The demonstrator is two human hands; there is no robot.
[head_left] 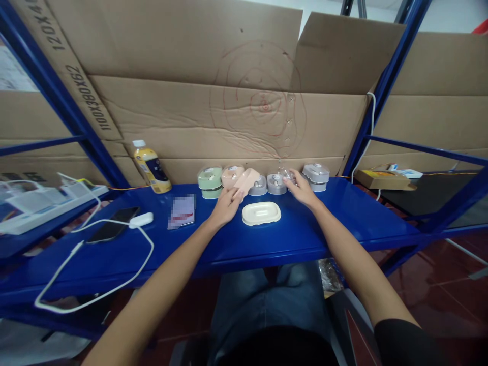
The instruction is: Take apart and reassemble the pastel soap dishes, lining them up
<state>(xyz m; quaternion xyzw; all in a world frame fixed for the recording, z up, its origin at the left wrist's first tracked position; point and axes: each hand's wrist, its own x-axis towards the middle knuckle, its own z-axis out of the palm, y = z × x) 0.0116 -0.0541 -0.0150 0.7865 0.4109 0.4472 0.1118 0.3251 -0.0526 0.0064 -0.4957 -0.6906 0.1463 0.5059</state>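
My left hand (227,205) is closed on a shallow pink plastic tray (248,180), tilted above the blue table. The fingers of my right hand (302,191) are pinched on a clear plastic lid (288,175). Between my forearms lies a cream oval tray (261,213). Behind the hands stand small lidded boxes in a row: green ones (210,179) stacked at the left, a pink one (231,175) partly hidden by the held tray, and grey ones (276,185) in the middle. Further right is another grey stack (316,176) with clear lids.
A yellow drink bottle (152,169) stands at the back left. Nearby lie a blurred flat item (182,211), a phone (113,225) and a looping white cable (151,254). Cardboard (171,117) walls off the back. Blue posts (396,76) rise at both sides.
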